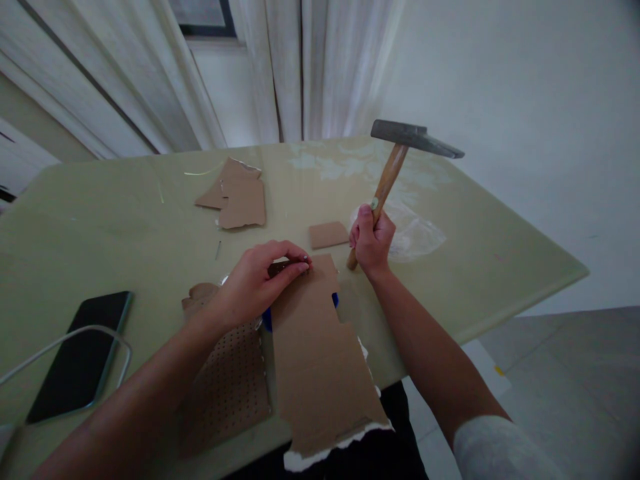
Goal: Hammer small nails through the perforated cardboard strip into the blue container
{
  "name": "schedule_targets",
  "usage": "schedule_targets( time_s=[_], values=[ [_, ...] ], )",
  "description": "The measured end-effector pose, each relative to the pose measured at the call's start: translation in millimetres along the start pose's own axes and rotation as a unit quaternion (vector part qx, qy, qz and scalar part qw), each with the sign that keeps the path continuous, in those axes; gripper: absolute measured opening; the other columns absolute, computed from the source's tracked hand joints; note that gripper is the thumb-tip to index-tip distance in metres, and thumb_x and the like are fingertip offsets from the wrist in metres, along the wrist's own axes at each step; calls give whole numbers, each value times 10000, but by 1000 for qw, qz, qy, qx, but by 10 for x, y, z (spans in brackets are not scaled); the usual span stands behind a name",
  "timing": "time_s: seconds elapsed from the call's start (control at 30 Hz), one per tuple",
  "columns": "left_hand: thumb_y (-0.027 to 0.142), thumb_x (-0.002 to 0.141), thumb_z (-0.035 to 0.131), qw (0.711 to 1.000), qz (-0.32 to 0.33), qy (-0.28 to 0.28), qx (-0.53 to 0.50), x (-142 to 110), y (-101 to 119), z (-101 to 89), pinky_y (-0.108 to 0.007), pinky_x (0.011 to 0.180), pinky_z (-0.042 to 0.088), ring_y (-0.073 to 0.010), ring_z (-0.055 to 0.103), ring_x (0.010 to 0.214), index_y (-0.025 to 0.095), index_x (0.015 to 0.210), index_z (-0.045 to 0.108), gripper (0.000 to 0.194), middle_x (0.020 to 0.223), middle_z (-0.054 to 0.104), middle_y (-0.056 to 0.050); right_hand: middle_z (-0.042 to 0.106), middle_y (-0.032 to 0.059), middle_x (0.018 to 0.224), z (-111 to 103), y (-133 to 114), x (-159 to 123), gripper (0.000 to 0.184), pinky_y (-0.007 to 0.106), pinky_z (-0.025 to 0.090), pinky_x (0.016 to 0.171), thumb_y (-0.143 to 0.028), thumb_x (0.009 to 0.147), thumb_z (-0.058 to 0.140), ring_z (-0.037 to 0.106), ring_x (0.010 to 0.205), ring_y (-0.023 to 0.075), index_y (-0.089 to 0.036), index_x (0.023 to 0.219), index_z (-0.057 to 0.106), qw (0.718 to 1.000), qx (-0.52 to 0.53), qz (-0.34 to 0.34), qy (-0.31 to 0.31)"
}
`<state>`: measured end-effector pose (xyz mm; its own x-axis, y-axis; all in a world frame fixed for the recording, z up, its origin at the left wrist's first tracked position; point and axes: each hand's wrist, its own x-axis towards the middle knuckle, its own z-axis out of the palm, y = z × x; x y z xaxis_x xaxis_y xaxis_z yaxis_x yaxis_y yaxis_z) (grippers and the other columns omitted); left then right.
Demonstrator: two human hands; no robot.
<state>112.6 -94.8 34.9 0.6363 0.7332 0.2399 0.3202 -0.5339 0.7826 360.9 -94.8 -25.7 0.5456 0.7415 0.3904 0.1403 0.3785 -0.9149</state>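
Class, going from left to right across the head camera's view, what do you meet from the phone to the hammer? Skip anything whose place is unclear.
Phone → torn cardboard pieces → small cardboard piece → right hand gripping the hammer.

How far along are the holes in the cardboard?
The dotted cardboard already has rows of holes. The right hand holds up the hammer; the left hand pinches something tiny over the plain cardboard. Most of that piece shows no holes, so probably lots is left.
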Motion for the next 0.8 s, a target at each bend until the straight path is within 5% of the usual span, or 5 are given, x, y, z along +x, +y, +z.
schedule_targets(
  time_s=[0.8],
  values=[
    [392, 1053, 692, 1000, 13, -3, 2, -9, -8, -4, -247, 792, 557, -173, 739, 924, 232, 1036, 791, 190, 1021, 824, -20, 407, -91, 519, -19, 28, 8, 565, 199, 344, 383, -700, 997, 628, 390, 389, 58, -241, 765, 394, 1000, -1, -12, -5]
  ],
)
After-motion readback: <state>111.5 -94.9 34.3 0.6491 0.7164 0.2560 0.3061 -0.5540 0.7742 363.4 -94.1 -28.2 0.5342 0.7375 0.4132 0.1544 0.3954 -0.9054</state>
